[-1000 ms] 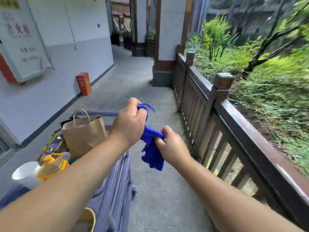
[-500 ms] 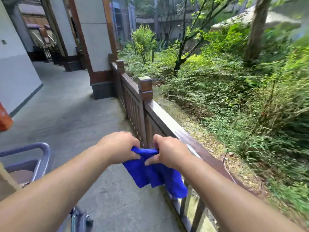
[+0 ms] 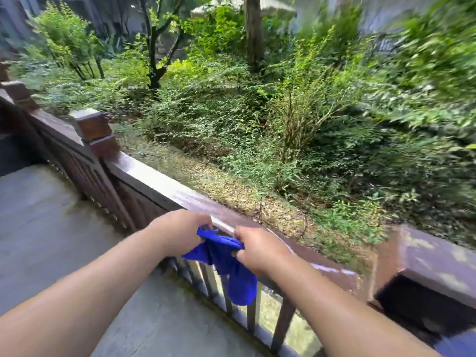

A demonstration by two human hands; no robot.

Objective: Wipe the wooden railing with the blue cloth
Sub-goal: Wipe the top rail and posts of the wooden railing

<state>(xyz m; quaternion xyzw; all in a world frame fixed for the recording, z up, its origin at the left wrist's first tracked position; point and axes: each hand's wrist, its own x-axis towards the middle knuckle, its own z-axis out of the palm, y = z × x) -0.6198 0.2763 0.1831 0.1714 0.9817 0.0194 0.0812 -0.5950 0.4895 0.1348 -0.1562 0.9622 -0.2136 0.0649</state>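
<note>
Both hands, left hand (image 3: pixel 180 231) and right hand (image 3: pixel 258 249), are pinching the soft blue cloth (image 3: pixel 229 269) in a closed grip. It is hanging crumpled beside the glossy, dark wooden railing (image 3: pixel 159 181).

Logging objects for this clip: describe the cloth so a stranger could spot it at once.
A dark wooden railing runs diagonally between the concrete walkway and the greenery. Just in front of its top rail, the left hand and right hand grip a blue cloth, the only vivid blue thing there, hanging limp.
</note>
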